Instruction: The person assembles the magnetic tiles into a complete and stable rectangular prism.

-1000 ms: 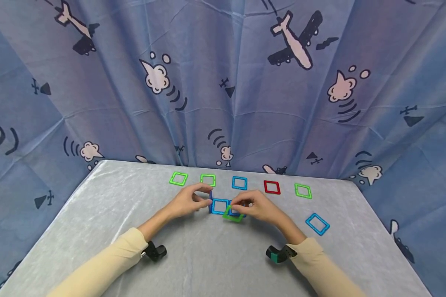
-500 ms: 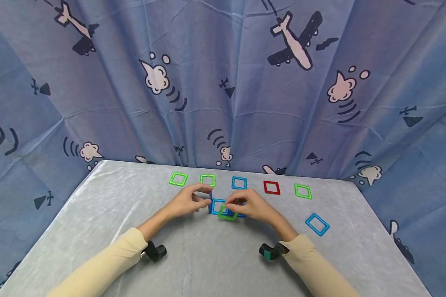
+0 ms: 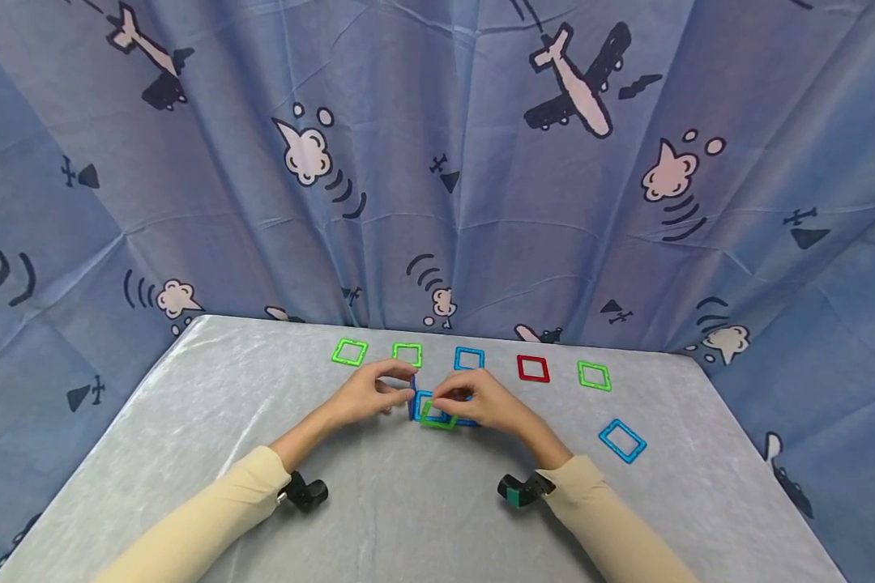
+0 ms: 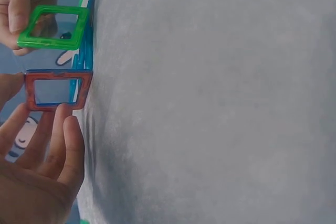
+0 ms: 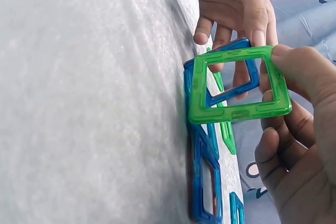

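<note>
A person's right hand (image 3: pixel 481 398) pinches a translucent green square plastic frame (image 5: pixel 236 114) — close to blue square plastic frames (image 5: pixel 198 182) on pale cloth (image 3: pixel 379 518) — while the left hand (image 3: pixel 368 394) grips an upright red-and-blue plastic frame (image 4: pixel 82 93).

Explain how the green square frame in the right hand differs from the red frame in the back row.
Colour: the green frame is bright, the red frame dark. Support: the right hand pinches the green frame, while the red frame lies on the table. Pose: the green frame is tilted; the red frame lies flat. Both are four-sided frames.
</note>
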The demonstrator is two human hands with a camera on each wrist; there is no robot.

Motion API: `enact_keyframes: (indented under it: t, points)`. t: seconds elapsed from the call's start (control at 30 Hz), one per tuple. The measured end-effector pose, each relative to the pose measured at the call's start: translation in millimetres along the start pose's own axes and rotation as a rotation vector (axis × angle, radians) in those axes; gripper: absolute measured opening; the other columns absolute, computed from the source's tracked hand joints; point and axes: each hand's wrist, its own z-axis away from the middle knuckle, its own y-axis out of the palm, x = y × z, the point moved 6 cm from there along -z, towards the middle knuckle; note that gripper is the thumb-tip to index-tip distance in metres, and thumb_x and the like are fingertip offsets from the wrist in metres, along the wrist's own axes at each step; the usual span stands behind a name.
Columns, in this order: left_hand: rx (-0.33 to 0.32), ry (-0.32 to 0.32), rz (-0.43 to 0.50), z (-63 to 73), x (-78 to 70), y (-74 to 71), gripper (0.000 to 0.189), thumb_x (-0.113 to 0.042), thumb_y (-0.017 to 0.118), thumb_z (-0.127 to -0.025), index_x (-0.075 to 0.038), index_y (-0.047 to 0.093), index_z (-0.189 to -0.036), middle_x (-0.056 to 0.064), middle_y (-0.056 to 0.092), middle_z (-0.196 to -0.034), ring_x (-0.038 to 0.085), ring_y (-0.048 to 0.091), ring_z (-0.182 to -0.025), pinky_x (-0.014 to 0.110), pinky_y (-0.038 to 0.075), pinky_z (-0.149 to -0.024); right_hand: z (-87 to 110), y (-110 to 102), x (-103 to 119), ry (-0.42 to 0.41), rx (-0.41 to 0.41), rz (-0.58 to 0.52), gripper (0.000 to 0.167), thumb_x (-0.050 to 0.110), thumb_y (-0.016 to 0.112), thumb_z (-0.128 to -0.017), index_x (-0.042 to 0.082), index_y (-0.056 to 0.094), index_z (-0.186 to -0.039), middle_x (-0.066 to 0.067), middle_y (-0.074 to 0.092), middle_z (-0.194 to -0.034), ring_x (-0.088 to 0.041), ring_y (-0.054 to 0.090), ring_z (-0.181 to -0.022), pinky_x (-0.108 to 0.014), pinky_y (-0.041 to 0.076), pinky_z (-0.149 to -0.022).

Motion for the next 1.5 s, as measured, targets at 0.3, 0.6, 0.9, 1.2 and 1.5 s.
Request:
enact_keyframes:
  t: [0.3, 0.6, 0.9, 1.2, 1.5]
  points:
    - [0.006, -0.01, 0.013, -1.2, 1.3, 1.4, 0.044, -0.011, 0.069, -0.099, 0.003, 0.057, -0.139, 0.024, 0.06, -0.132, 0.033, 0.072, -0.094, 0.043, 0.058, -0.068, -4.5, 6, 0, -0.012, 0.026, 0.017, 0.01, -0.004, 0.069, -0.095, -0.005, 0.077, -0.101, -0.011, 0.07, -0.091, -0.021, 0.057, -0.077, -0.033, 0.049, -0.068]
    - [-0.004, 0.003, 0.038, -1.9, 1.4, 2.5, 0.044, -0.01, 0.069, -0.099, 0.006, 0.056, -0.138, 0.027, 0.058, -0.132, 0.039, 0.07, -0.095, 0.054, 0.057, -0.07, -10.5, 15, -34, -0.014, 0.045, 0.035, 0.01, 0.004, 0.071, -0.096, 0.003, 0.079, -0.103, -0.004, 0.07, -0.091, -0.019, 0.059, -0.077, -0.03, 0.05, -0.068]
    - [-0.009, 0.001, 0.04, -2.7, 3.2, 2.7, 0.043, -0.01, 0.07, -0.098, 0.006, 0.057, -0.137, 0.026, 0.059, -0.13, 0.038, 0.071, -0.094, 0.052, 0.057, -0.069, -13.2, 18, -36, -0.001, 0.064, 0.056, 0.008, 0.013, 0.074, -0.096, 0.011, 0.08, -0.101, 0.008, 0.067, -0.087, -0.013, 0.059, -0.074, -0.029, 0.05, -0.066]
    - [-0.004, 0.006, 0.066, -3.1, 0.8, 4.4, 0.043, -0.003, 0.067, -0.099, 0.009, 0.054, -0.138, 0.032, 0.056, -0.131, 0.047, 0.068, -0.095, 0.062, 0.054, -0.07, -14.0, 20, -38, -0.023, 0.048, 0.034, 0.009, 0.012, 0.074, -0.096, 0.009, 0.08, -0.101, 0.007, 0.067, -0.087, -0.013, 0.057, -0.071, -0.029, 0.049, -0.063]
    - [0.002, 0.016, 0.084, 6.0, -29.9, 4.8, 0.038, 0.003, 0.064, -0.098, 0.011, 0.055, -0.134, 0.039, 0.053, -0.129, 0.054, 0.065, -0.096, 0.066, 0.052, -0.072, -13.9, 20, -41, -0.027, 0.028, 0.016, 0.009, 0.011, 0.074, -0.096, 0.008, 0.08, -0.102, 0.005, 0.068, -0.087, -0.013, 0.057, -0.071, -0.029, 0.048, -0.063]
